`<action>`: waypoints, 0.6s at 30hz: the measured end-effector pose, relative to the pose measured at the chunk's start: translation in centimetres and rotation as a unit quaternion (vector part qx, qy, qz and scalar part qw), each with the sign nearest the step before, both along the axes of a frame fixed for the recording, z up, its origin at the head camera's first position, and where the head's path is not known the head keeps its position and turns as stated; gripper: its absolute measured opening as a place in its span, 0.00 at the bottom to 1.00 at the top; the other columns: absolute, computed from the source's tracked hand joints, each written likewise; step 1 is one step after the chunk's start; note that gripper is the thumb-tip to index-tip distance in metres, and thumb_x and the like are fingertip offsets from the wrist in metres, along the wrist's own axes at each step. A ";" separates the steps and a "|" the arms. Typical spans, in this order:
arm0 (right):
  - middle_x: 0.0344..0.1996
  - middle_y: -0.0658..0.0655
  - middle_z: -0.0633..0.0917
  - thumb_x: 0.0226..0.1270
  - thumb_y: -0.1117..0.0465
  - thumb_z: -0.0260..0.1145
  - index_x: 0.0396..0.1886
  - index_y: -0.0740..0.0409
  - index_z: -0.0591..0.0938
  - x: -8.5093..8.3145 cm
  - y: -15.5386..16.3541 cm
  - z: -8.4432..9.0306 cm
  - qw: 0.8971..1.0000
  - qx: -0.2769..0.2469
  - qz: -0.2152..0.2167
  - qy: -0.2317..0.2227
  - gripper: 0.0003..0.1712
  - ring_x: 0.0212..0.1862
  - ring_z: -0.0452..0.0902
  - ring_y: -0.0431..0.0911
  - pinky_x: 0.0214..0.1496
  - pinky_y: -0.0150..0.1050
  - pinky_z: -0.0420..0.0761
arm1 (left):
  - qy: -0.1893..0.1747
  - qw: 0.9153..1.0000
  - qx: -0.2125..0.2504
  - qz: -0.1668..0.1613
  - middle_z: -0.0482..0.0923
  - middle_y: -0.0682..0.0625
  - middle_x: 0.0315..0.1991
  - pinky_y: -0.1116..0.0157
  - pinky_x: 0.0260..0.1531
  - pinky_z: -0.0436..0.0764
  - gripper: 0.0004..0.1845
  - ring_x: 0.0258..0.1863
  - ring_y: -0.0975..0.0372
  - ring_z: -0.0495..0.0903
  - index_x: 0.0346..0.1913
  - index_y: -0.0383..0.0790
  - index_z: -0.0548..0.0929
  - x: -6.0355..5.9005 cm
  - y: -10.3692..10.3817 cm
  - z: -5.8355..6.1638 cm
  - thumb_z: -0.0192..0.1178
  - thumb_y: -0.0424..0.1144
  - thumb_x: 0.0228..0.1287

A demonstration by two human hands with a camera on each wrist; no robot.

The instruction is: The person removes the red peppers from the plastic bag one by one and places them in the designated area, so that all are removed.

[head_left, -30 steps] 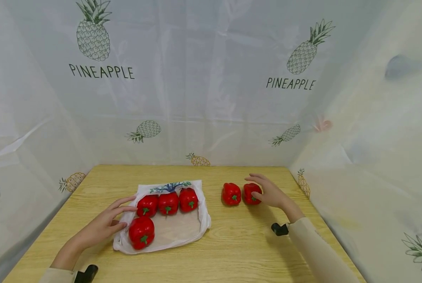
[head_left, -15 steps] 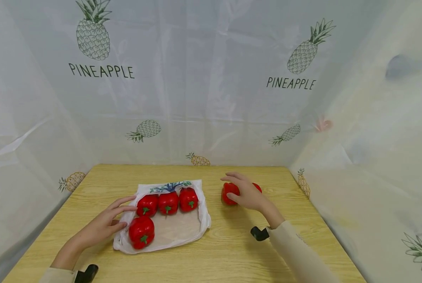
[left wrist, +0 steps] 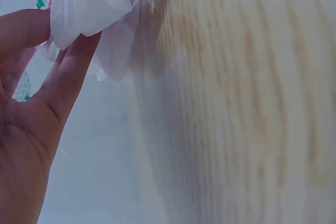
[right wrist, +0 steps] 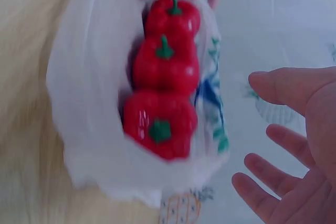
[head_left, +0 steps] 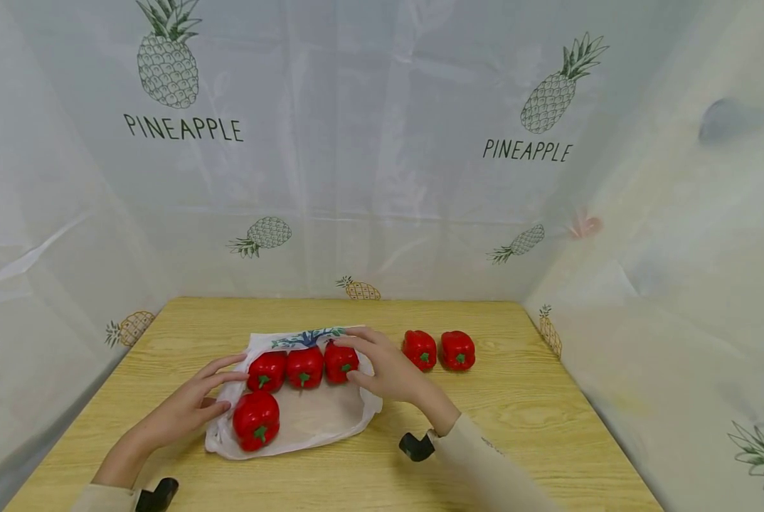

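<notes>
In the head view, my left hand (head_left: pixel 180 405) rests at the left side of a white plastic bag (head_left: pixel 331 419), fingers loosely spread. Its thumb and a finger touch the crumpled plastic (left wrist: pixel 94 9) in the left wrist view, with the fingertips partly hidden. My right hand (head_left: pixel 388 366) hovers at the bag's right side, beside a red bell pepper (head_left: pixel 341 361). Seen from the right wrist, this hand (right wrist: pixel 294 166) has its fingers apart and holds nothing. In the bag lie other red bell peppers (head_left: pixel 304 368), with one pepper (head_left: pixel 256 419) closer to the front left.
Two more red bell peppers, a left one (head_left: pixel 419 350) and a right one (head_left: pixel 457 350), stand right of the bag on the wooden table (head_left: pixel 484 427). A pineapple-printed sheet (head_left: pixel 382 178) hangs behind the table and along both sides.
My right hand has moved left, from the rightmost pepper past the one beside it to the bag's right side. The peppers and my left hand have stayed in place.
</notes>
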State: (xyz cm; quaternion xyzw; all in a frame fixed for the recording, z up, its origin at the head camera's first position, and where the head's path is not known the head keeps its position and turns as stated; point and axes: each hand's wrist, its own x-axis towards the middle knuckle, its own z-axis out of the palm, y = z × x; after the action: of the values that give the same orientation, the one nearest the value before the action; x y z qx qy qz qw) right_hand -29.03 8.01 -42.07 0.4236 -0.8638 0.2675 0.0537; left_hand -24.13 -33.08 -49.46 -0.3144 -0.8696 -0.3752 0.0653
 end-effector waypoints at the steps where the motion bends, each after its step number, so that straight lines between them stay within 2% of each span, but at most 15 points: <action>1: 0.77 0.60 0.71 0.74 0.61 0.73 0.76 0.51 0.76 0.1 -0.5 -0.1 1.000 -0.001 0.005 0.002 0.32 0.77 0.66 0.55 0.73 0.54 0.77 | -0.001 1.000 0.001 0.000 0.61 0.35 0.79 0.45 0.45 0.89 0.28 0.73 0.86 0.51 0.68 0.42 0.81 0.0 0.0 0.0 0.70 0.24 0.66; 5: 0.76 0.59 0.73 0.74 0.60 0.73 0.75 0.50 0.77 0.6 -2.3 -0.7 1.000 -0.004 0.014 0.009 0.32 0.76 0.67 0.52 0.73 0.48 0.77 | -0.003 1.000 0.001 -0.001 0.61 0.36 0.79 0.46 0.45 0.89 0.28 0.73 0.87 0.51 0.68 0.43 0.81 -0.1 0.0 0.0 0.70 0.24 0.66; 11: 0.75 0.59 0.74 0.72 0.63 0.74 0.72 0.56 0.78 1.0 -4.5 -1.7 0.999 -0.018 0.036 0.003 0.31 0.77 0.67 0.53 0.73 0.44 0.76 | -0.008 1.000 0.002 0.002 0.61 0.37 0.80 0.46 0.47 0.89 0.28 0.73 0.86 0.51 0.68 0.44 0.81 0.0 0.1 0.0 0.70 0.25 0.67; 18: 0.74 0.55 0.75 0.73 0.62 0.73 0.73 0.53 0.79 1.0 -6.6 -2.9 0.998 -0.019 0.050 -0.012 0.30 0.76 0.68 0.48 0.71 0.36 0.76 | -0.009 1.000 0.001 0.003 0.61 0.38 0.80 0.45 0.47 0.88 0.28 0.73 0.86 0.51 0.68 0.45 0.81 0.0 0.0 0.0 0.70 0.26 0.67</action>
State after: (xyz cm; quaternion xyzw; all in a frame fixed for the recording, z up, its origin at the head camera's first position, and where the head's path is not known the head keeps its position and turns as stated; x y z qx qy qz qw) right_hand -28.00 1.42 -44.94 0.4617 -0.8368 0.2917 0.0378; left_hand -24.17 -33.06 -49.41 -0.3087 -0.8707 -0.3783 0.0587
